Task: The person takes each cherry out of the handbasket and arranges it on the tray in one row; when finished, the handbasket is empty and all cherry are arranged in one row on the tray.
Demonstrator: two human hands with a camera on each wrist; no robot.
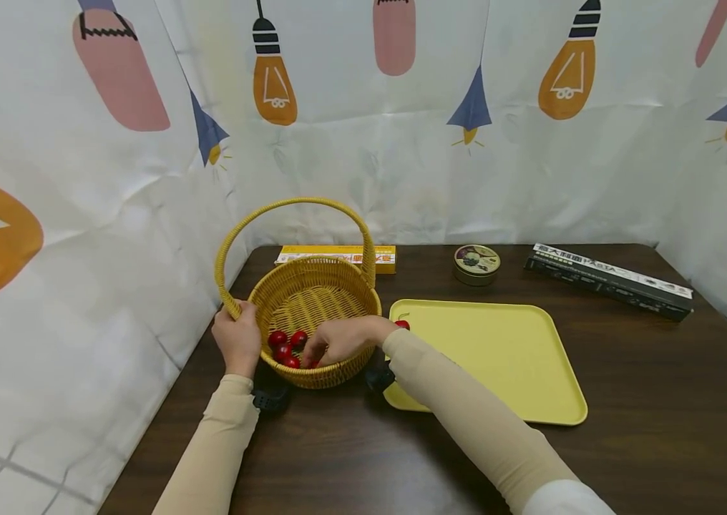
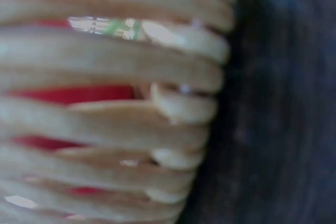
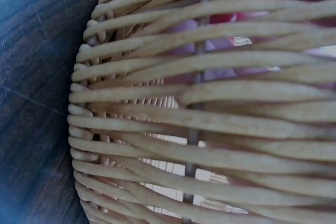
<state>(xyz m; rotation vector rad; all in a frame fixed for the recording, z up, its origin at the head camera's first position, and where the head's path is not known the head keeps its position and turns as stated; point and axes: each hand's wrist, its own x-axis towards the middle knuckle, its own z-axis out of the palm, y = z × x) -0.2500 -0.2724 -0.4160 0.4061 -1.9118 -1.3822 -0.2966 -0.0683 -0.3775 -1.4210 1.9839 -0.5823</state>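
A yellow wicker basket (image 1: 315, 293) with a tall hoop handle (image 1: 302, 202) stands on the table, and red cherries (image 1: 283, 352) lie at its near left inside. My left hand (image 1: 237, 340) grips the basket's left side, where the handle meets the rim. My right hand (image 1: 340, 341) reaches over the near rim, its fingers bent down around a cherry (image 1: 314, 364) that is mostly hidden. Close up in the left wrist view, red fruit (image 2: 79, 94) shows through the woven wall (image 2: 105, 61). Through the weave (image 3: 252, 93) in the right wrist view, fingers and some red appear.
A yellow tray (image 1: 499, 357) lies right of the basket, with another stemmed cherry (image 1: 403, 325) at its left edge beside my right forearm. Behind stand a yellow box (image 1: 386, 261), a round tin (image 1: 476, 265) and a long black pasta box (image 1: 608, 280). A printed curtain (image 1: 363, 164) borders the table.
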